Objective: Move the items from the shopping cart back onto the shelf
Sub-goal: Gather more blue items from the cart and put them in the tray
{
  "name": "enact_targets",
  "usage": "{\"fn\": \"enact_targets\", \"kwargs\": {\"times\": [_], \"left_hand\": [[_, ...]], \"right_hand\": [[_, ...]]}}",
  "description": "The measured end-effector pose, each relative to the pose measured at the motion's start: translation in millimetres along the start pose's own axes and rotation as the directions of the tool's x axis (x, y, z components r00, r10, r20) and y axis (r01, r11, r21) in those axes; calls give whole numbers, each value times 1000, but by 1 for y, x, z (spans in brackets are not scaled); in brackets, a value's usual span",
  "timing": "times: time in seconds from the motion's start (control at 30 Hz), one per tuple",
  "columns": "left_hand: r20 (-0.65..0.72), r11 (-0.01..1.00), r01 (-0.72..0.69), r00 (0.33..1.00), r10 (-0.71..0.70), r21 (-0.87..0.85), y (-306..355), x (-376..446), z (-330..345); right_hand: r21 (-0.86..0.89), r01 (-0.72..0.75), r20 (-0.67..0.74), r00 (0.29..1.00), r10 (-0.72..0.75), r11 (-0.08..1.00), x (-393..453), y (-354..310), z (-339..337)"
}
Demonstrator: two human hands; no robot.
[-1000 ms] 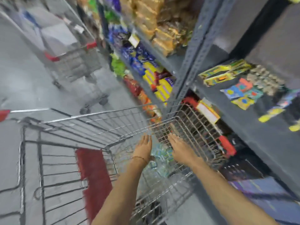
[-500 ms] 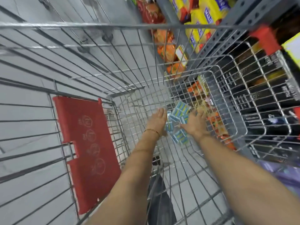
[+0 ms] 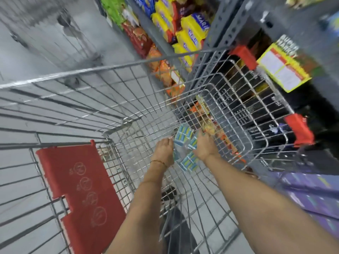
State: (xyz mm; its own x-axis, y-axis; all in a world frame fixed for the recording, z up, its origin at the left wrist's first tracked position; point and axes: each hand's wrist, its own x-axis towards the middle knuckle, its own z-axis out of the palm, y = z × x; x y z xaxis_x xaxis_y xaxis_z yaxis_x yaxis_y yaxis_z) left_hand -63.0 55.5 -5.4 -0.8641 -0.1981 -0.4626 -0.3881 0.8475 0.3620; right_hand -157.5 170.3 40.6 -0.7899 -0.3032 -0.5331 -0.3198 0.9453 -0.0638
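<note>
Deep inside the shopping cart, the left hand and right hand pressed a cluster of blue packets between them, each grip partly closed against its side; the shelf stood just beyond.

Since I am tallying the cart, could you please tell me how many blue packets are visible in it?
3: one at the far end between the hands, one against the right hand, one nearer. More may be hidden beneath the hands.
</note>
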Motion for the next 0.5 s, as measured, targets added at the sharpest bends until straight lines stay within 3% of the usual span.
{"fn": "enact_targets", "kwargs": {"times": [0.13, 0.37, 0.5], "left_hand": [[10, 994, -39, 999, 38, 101, 18, -16, -57], [-16, 954, -208, 976, 217, 218, 108, -45, -180], [-53, 865, -405, 898, 438, 296, 185, -60, -231]], "right_hand": [[-34, 22, 8, 1000, -21, 999, -29, 4, -53], [68, 178, -158, 973, -165, 982, -106, 42, -163], [106, 190, -273, 949, -155, 976, -160, 96, -223]]}}
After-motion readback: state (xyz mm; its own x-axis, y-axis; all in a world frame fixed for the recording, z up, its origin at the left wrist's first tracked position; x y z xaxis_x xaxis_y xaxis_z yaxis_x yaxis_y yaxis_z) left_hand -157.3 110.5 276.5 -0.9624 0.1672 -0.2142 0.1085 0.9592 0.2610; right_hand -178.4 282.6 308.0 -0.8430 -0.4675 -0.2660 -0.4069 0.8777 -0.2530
